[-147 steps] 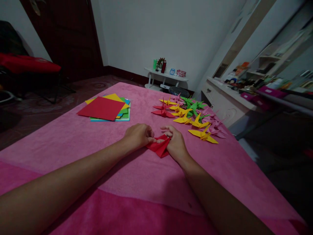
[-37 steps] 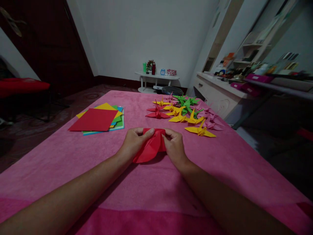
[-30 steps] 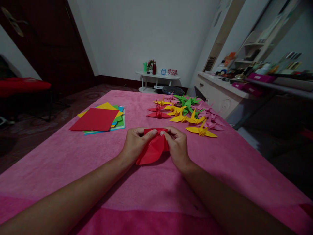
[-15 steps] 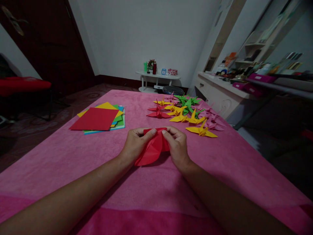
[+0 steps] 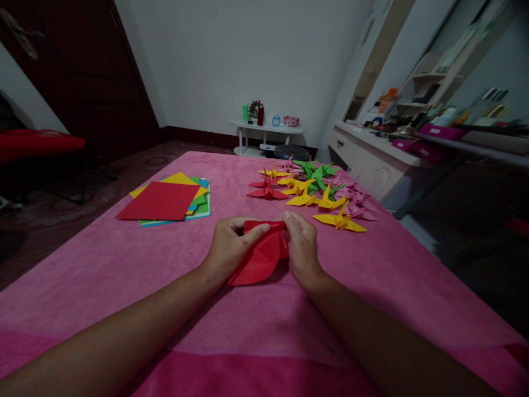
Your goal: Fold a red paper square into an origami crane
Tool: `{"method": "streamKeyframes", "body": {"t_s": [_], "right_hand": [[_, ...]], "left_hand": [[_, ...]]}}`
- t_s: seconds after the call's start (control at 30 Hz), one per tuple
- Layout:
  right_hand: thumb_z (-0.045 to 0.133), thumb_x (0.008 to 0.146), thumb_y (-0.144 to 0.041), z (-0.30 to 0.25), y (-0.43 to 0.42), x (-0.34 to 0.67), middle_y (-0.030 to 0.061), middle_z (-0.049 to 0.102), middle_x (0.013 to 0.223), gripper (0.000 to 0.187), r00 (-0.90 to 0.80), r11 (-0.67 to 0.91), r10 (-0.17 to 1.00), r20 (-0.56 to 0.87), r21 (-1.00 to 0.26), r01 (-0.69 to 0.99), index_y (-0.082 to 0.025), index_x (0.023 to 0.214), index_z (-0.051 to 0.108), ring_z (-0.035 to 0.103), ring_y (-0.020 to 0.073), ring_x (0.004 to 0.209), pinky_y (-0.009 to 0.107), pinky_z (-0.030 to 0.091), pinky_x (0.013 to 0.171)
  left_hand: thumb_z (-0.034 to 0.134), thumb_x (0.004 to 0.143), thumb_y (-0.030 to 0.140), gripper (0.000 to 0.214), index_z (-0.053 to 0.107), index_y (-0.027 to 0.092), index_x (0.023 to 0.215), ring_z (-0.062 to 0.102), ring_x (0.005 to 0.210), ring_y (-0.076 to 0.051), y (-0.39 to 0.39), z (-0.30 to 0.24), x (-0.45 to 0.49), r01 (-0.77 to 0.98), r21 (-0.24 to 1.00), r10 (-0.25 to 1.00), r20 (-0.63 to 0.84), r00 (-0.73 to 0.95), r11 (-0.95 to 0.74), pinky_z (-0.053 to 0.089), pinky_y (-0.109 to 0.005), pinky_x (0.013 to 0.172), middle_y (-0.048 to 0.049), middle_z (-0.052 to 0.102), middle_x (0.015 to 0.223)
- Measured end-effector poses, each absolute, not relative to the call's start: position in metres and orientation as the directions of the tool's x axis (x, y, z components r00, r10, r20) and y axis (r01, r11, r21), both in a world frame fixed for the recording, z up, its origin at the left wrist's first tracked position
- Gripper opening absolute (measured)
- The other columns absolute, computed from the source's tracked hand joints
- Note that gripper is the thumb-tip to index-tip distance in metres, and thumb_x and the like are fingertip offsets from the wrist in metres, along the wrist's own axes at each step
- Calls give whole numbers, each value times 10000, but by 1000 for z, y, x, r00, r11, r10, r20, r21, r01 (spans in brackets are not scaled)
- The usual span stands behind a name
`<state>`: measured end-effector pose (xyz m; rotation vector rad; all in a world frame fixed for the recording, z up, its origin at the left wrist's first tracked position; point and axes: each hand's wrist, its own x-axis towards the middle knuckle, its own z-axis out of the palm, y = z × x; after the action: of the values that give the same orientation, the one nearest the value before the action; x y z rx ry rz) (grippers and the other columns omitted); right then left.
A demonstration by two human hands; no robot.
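A partly folded red paper (image 5: 260, 256) rests between my hands on the pink cloth (image 5: 124, 259). My left hand (image 5: 229, 245) grips its left side, thumb pressed on top. My right hand (image 5: 301, 245) pinches its upper right corner with closed fingers. Beyond my hands, to the right, lie several finished paper cranes (image 5: 308, 190) in red, yellow, green and pink. A stack of flat coloured sheets (image 5: 165, 201), red on top, lies at the left.
The cloth's right edge drops off toward a pale cabinet (image 5: 372, 165) and a cluttered shelf (image 5: 446, 132). A small white table (image 5: 268, 135) with bottles stands by the far wall. A dark door (image 5: 78, 77) and a red seat (image 5: 37, 143) are at the left.
The red paper has been turned and opened from a narrow folded shape into a wider one. In the last second my right fingers slid to its upper right corner; my left thumb stays on top.
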<state>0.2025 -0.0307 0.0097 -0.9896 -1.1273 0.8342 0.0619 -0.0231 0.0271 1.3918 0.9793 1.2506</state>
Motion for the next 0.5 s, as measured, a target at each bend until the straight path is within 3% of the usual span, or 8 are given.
{"method": "streamKeyframes", "body": {"t_s": [0.2, 0.33, 0.5], "right_hand": [[554, 847, -482, 12, -30, 201, -21, 527, 652, 317, 148, 283, 953, 264, -951, -122, -190, 726, 571, 467, 116, 583, 239, 400, 571], [727, 704, -396, 17, -31, 198, -29, 550, 648, 264, 99, 245, 967, 234, -962, -117, -188, 715, 566, 493, 112, 581, 226, 401, 544], [690, 726, -360, 16, -31, 198, -31, 549, 623, 214, 131, 257, 961, 245, -963, -82, -182, 694, 574, 482, 103, 553, 225, 390, 526]], "left_hand": [[744, 688, 346, 228, 730, 119, 703, 571, 522, -116, -22, 26, 61, -26, 986, 986, 165, 38, -164, 439, -192, 480, -31, 687, 629], [724, 706, 339, 224, 703, 126, 640, 546, 508, -107, -23, 27, 60, 70, 972, 974, 224, 43, -226, 402, -181, 460, -11, 651, 590], [710, 720, 323, 225, 675, 135, 602, 524, 517, -104, -25, 28, 60, 115, 945, 951, 303, 53, -307, 385, -182, 467, -3, 627, 582]]}}
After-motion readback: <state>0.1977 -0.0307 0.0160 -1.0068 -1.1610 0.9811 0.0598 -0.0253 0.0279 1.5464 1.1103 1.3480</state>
